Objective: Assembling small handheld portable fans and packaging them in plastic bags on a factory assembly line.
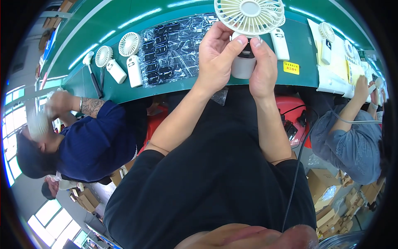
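- White handheld fan (250,25), above the green table (305,52) near its front edge, cage pointing away; left hand (216,56) and right hand (264,66) both gripping it, thumbs near its neck;
- bagged black parts (172,52) crowding the left side; another fan (280,45), partly hidden by the held cage, just past the right hand;
- yellow card (291,68) nearby; bare green strip between it and the white sheets (329,85);
- navy-sleeved co-worker (95,143) bounding the left, grey-shirted co-worker (352,143) the right.

Bright windows (46,216) glare at left (the dark fisheye rim bends straight edges).
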{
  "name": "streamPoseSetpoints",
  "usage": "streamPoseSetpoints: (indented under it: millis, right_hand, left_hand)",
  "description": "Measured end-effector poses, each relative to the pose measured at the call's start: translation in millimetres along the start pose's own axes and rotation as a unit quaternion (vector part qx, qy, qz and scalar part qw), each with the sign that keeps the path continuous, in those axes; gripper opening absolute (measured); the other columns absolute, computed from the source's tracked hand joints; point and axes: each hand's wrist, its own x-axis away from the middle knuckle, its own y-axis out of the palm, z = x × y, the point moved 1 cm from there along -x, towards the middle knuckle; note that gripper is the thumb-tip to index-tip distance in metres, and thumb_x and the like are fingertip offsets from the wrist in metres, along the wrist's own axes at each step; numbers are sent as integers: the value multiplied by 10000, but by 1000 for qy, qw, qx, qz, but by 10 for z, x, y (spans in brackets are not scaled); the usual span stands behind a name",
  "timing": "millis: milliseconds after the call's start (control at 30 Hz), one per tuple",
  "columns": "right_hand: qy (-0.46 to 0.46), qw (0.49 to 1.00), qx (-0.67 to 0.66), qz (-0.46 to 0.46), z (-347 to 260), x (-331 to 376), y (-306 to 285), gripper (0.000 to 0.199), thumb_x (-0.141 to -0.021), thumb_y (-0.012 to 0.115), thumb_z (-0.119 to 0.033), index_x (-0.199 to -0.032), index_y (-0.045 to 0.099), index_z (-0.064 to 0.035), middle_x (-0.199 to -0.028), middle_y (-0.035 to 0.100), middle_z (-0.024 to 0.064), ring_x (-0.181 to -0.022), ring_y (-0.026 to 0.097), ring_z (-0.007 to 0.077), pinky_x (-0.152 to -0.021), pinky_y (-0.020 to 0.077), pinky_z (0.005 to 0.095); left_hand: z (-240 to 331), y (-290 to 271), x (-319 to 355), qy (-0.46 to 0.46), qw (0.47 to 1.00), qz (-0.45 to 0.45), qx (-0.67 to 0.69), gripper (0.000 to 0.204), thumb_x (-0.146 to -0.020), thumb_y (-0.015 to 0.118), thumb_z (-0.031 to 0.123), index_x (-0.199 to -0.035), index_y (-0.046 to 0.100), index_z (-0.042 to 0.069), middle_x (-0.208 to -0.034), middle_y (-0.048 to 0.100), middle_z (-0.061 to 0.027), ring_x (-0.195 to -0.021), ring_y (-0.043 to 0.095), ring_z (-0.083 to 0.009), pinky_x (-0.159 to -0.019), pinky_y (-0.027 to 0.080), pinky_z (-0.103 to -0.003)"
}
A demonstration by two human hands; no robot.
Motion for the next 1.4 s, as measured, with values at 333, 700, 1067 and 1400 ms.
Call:
streamPoseSetpoints:
  millis: [333, 700, 1067, 1400]
  right_hand:
    - [83, 995, 49, 8, 178, -105, -52, 373, -1045, 472, -300, -1169, 626, 16, -1093, 654, 42, -994, 575, 85, -886, 442, 240]
    - [114, 989, 46, -79, 40, 63, -162, 366, -1010, 434, -275, -1117, 575, 46, -842, 656, 143, -566, 639, 200, -457, 516, 293]
    - [160, 986, 34, -33, 224, 215, -323, 299, -1011, 487, -239, -1030, 621, 28, -796, 662, 97, -566, 648, 161, -473, 520, 255]
    - [151, 984, -1, -95, -47, 144, -293, 349, -1002, 456, -274, -1151, 541, 30, -871, 638, 124, -618, 639, 178, -491, 532, 279]
  left_hand:
    - [-193, -108, -47, -46, 991, 122, 21, 213, -922, 672, 80, -1083, 592, -33, -1003, 693, -97, -898, 645, -114, -821, 512, -250]
    - [87, -41, -180, -144, 983, -62, -95, 235, -901, 660, 136, -1073, 624, -21, -973, 710, -156, -851, 705, -190, -722, 582, -301]
    - [-185, -122, -45, -169, 983, -19, -69, 271, -897, 666, 148, -1095, 620, -32, -924, 707, -124, -856, 718, -203, -714, 598, -306]
    - [-45, -339, -147, -149, 964, -138, -172, 326, -978, 600, 248, -1155, 640, -22, -967, 708, -73, -742, 638, -98, -576, 490, -233]
